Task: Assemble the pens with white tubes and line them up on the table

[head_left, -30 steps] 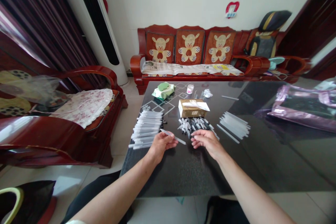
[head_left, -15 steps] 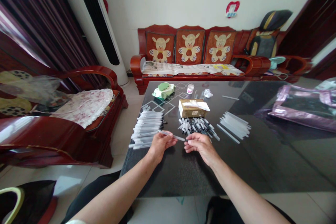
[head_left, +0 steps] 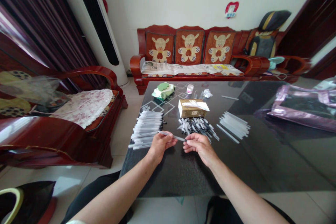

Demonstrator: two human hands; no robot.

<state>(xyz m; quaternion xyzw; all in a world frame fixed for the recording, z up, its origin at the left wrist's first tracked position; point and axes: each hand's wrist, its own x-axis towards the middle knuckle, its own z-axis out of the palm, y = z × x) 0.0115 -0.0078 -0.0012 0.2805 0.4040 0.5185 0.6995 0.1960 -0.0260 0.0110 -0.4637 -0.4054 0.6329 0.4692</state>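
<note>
My left hand [head_left: 160, 146] is closed around a translucent white pen barrel [head_left: 179, 138], which lies nearly level above the dark table. At the barrel's right end, my right hand [head_left: 201, 147] pinches a small black piece; the fingertips cover most of it, so I cannot tell how far it sits in the barrel. Beside my left hand lies a row of pens [head_left: 147, 124] with dark ends. Just beyond my right hand is a heap of white and black pen parts [head_left: 199, 126]. Farther right rests a stack of clear barrels [head_left: 234, 125], one lying slightly apart.
A gold tissue box [head_left: 193, 112] stands behind the heap. Farther back are a green wipes pack [head_left: 163, 92], a small white cup [head_left: 190, 89] and crumpled tissue [head_left: 207, 93]. A purple-edged plastic bag [head_left: 296, 115] lies on the right of the table [head_left: 181, 178].
My right hand has edged slightly left, bringing the black piece closer against the barrel's end. My left hand keeps its hold, almost still.
</note>
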